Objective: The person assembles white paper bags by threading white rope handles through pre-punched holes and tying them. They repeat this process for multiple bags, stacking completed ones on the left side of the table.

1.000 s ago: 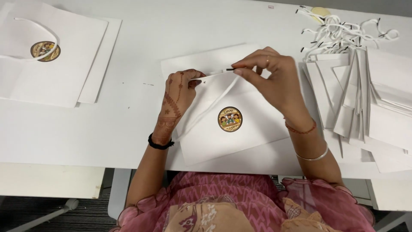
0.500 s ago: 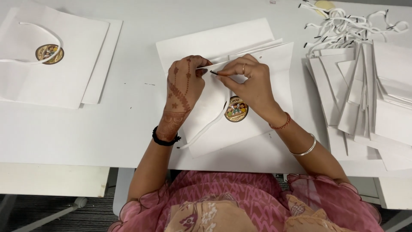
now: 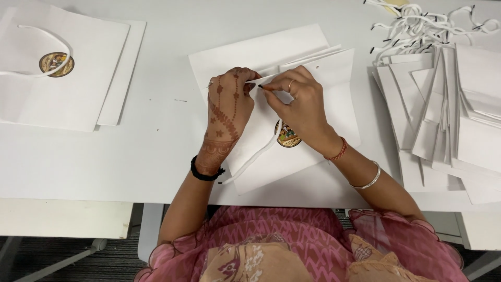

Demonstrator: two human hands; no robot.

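A flat white paper bag [image 3: 334, 94] with a round gold sticker [image 3: 288, 137] lies on the white table in front of me. My left hand [image 3: 228, 104] presses and pinches the bag's top edge near its left hole. My right hand [image 3: 299, 102] pinches the black-tipped end of a white cord handle [image 3: 255, 154] right at that edge. The cord trails down across the bag toward the table's front edge. Both hands touch at the fingertips.
A stack of finished white bags [image 3: 62, 78] with a cord handle and sticker lies at the far left. A pile of flat bags [image 3: 449, 115] fans out on the right, with a bundle of loose white cords [image 3: 417, 28] behind it.
The bag has been shifted and turned on the table. Both hands have come together at its top left edge, with the cord tip brought to the bag's edge.
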